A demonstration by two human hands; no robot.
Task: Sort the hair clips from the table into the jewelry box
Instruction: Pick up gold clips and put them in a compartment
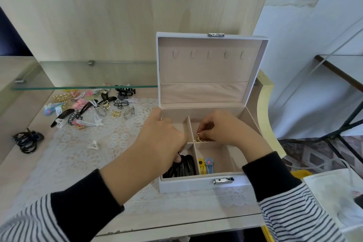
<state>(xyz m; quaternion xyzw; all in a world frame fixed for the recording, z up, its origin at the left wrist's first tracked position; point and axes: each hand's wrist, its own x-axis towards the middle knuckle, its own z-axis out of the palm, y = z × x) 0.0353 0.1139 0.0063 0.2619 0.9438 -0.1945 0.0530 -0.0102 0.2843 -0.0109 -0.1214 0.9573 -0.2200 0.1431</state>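
1. Right grip point(220, 127) is reaching into the open jewelry box point(186, 185), knuckles up, wrist bent, fingertips pinching gold clips point(202, 139) in the back right compartment.
2. Left grip point(163, 137) is hanging palm-down over the left compartments, fingers curling down onto the black clips point(183, 169) at front left; cannot tell if it is grasping any.
3. Flower clips point(208, 162) are lying just beside them.
4. Loose hair clips point(88, 106) are lying on the surface point(11, 173), left of the box.

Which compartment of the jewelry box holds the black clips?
The front-left compartment; the front-right holds two flower clips, the rear-right gold clips.
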